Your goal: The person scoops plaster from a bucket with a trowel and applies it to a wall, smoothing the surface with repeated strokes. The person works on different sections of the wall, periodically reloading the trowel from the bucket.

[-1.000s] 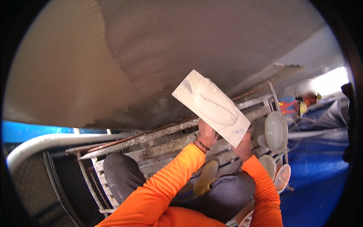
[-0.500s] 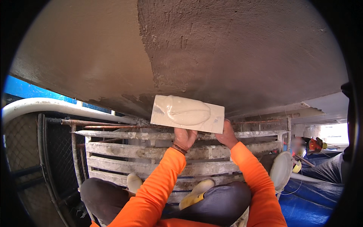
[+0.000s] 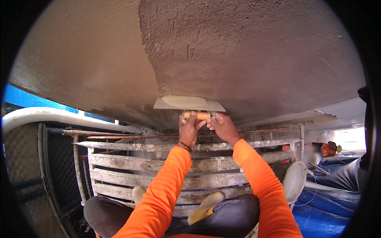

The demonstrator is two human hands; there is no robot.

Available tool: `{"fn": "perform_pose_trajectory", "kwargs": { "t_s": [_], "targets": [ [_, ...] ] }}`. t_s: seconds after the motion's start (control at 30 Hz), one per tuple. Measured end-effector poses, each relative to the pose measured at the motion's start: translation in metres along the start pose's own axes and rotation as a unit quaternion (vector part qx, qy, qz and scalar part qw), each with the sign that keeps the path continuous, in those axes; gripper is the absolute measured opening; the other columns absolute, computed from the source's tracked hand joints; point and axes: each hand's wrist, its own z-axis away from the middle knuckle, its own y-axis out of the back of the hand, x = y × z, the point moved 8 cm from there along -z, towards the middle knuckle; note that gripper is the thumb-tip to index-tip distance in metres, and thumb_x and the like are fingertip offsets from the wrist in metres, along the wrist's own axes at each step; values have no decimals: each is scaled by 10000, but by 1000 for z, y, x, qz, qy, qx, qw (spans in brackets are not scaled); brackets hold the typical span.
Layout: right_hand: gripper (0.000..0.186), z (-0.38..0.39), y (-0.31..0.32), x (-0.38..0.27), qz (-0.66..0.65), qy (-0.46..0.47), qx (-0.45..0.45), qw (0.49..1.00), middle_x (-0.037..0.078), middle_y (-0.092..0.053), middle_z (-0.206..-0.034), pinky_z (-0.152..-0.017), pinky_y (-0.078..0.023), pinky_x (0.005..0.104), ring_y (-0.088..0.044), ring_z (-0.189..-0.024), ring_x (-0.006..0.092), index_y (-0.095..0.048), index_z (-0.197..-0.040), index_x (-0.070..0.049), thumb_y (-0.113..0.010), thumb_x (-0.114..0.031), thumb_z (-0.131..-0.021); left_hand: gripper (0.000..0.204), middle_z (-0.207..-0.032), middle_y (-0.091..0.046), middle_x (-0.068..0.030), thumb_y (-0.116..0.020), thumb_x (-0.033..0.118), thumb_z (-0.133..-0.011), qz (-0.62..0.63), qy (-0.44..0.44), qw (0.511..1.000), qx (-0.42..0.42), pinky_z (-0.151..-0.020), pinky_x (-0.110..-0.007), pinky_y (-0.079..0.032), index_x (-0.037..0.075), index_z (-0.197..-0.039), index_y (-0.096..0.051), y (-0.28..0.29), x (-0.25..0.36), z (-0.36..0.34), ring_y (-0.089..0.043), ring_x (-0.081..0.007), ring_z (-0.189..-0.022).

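Left hand [image 3: 189, 131] and right hand [image 3: 223, 127] grip an orange-handled trowel [image 3: 214, 106] heaped with creamy plaster [image 3: 183, 102].

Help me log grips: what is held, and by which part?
A plastering trowel, by its orange handle: the left hand grips it, the right hand is at its right end.

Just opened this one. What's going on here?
A person in orange sleeves is handling a flat trowel. Their left hand grips its orange handle, and their right hand is at the handle's right end. Off-white paste lies on the blade, close to a wall that is tan on the left, darker and rougher on the right; contact can't be told. The person's bent knees are over whitish, stained slats.
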Motion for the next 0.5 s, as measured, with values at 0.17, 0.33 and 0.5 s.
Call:
{"fn": "perform_pose_trajectory", "kwargs": {
  "t_s": [0.17, 0.33, 0.5],
  "targets": [
    [547, 52, -1, -77, 313, 186, 123, 923, 251, -643, -1177, -871, -564, 441, -687, -1037, 364, -543, -1372, 86, -767, -138, -926, 313, -1144, -713, -118, -711, 242, -1047, -72, -30, 995, 63, -799, -338, -667, 53, -1212, -522, -37, 32, 17, -736, -210, -993],
    [676, 92, 15, -177, 495, 363, 286, 736, 326, -518, -1367, -1083, -423, 582, -525, -1262, 501, -464, -1402, 112, -784, -187, -886, 289, -1022, -690, -74, -735, 225, -1028, -127, -148, 981, -4, -687, -285, -639, 38, -1133, -541, -134, 90, 44, -712, -151, -868],
    [722, 130, 42, -273, 493, 456, 397, 625, 269, -505, -1421, -1129, -386, 553, -492, -1340, 462, -439, -1458, 44, -789, -219, -884, 321, -957, -693, -85, -751, 230, -1004, -194, -302, 931, -61, -656, -309, -582, 3, -1066, -532, -231, 160, 89, -683, -131, -831]
  ]
}}
